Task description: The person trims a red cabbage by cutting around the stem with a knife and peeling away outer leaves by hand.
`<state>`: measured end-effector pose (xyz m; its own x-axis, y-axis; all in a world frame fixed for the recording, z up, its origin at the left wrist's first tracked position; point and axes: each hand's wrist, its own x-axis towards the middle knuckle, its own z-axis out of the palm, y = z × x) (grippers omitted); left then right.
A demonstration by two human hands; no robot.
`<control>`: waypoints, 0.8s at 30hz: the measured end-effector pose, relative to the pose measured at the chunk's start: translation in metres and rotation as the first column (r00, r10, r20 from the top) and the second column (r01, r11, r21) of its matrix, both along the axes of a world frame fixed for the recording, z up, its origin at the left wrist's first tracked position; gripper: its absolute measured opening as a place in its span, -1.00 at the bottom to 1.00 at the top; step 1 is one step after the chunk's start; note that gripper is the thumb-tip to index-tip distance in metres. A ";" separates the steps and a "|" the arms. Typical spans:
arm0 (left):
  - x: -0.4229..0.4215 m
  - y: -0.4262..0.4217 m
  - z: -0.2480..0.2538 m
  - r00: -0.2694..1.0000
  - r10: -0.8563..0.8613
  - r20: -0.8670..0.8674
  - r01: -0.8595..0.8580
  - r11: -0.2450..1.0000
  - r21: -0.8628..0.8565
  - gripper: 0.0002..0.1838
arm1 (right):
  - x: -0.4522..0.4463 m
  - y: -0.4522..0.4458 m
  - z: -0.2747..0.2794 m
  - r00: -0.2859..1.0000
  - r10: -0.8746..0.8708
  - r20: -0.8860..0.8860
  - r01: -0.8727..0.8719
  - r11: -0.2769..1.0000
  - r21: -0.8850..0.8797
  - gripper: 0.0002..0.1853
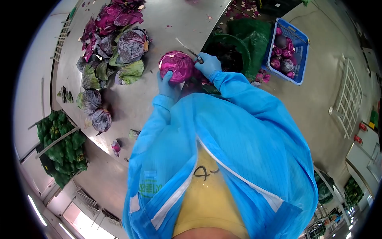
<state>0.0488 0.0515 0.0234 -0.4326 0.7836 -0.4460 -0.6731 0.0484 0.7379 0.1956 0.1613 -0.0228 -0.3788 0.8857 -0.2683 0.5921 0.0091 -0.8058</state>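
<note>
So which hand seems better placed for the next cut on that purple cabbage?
Probably the right hand: it holds the knife close beside the cabbage, while the left hand is busy supporting it.

Red cabbage: round, glossy magenta-purple with pale veins, held in the left hand near the edge of the metal table. Knife: slender blade, dark handle, gripped in the right hand, blade slanting away just beside the cabbage.
</note>
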 end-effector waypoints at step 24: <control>-0.020 0.006 -0.005 0.801 -0.157 -0.578 0.222 0.974 0.044 -0.02 | 0.012 0.034 0.051 0.922 0.345 -0.175 -0.341 0.939 0.052 -0.32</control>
